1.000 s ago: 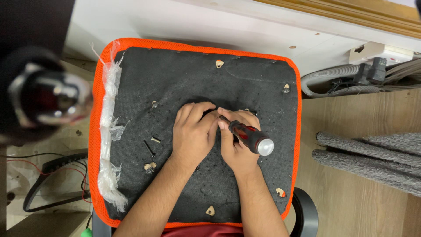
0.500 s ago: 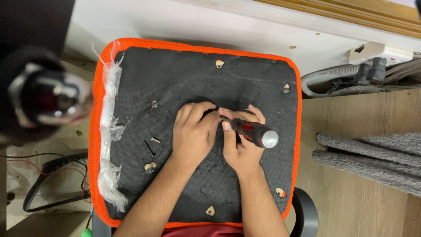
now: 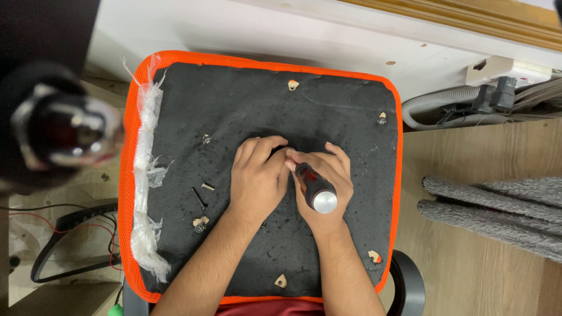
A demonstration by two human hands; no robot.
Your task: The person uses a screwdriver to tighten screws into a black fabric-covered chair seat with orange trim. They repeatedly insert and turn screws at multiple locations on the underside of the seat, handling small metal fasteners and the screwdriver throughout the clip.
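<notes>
Centrally on the black underside of the orange-edged seat cushion (image 3: 175,93), a screwdriver (image 3: 314,187) is gripped by the right hand (image 3: 322,181), its long axis tilted with the tip far-left, apparently under the left hand's (image 3: 257,175) curled fingers, which press just beside it.

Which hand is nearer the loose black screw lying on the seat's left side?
Left. The left hand lies just right of the black screw, not touching it. The right hand, holding the screwdriver, sits farther right, beyond the left hand.
</notes>
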